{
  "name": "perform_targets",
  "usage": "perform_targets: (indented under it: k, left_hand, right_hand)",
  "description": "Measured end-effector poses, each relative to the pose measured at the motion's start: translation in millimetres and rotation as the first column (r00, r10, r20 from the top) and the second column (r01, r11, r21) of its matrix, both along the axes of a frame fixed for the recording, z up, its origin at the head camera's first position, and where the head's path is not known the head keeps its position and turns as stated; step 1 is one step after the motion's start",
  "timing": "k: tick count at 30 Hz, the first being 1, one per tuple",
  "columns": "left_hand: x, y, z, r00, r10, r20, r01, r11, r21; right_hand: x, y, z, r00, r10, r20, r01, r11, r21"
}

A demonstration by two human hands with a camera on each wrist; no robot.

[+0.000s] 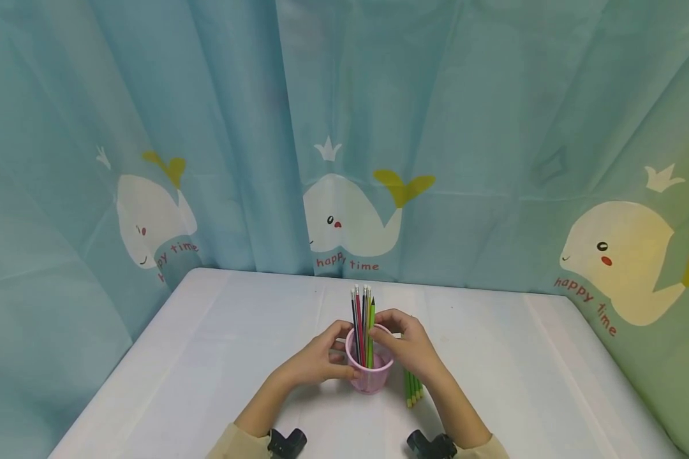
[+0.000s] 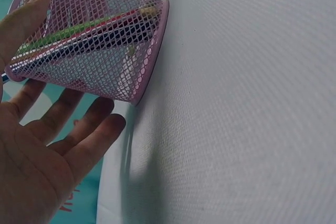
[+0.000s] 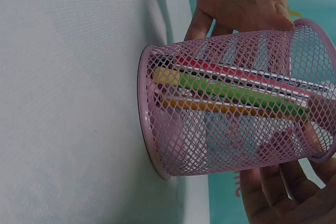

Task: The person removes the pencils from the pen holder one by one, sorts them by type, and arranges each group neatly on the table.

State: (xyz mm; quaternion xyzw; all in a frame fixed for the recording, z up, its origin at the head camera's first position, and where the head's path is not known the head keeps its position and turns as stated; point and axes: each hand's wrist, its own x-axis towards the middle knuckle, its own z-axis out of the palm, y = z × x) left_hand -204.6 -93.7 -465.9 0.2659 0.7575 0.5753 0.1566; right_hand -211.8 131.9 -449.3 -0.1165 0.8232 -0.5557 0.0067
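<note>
A pink mesh pencil cup (image 1: pixel 370 382) stands upright on the white table, holding several pencils (image 1: pixel 358 319) in dark, red and other colours. Among them, a green pencil (image 1: pixel 371 347) points its dark tip upward, its yellow end low inside the mesh. My left hand (image 1: pixel 316 358) holds the cup from the left, thumb at the front rim and fingers around the far side. At the right rim, my right hand (image 1: pixel 409 344) pinches the green pencil between thumb and index finger. More green pencils (image 1: pixel 413 389) lie right of the cup, partly hidden under my right hand.
The white table (image 1: pixel 207 357) reaches back to a blue curtain (image 1: pixel 482 127) printed with whales. Each wrist carries a black camera mount, one at the left (image 1: pixel 287 443) and one at the right (image 1: pixel 432 444).
</note>
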Motion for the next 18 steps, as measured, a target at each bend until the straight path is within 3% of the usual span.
perform_targets:
  k: [18]
  left_hand:
    - [0.5,1.4,0.9,1.0,-0.01,-0.01,0.01,1.0,0.012]
  right_hand:
    - [0.8,0.6,2.4,0.999,-0.044,-0.026,0.044,0.999,0.019]
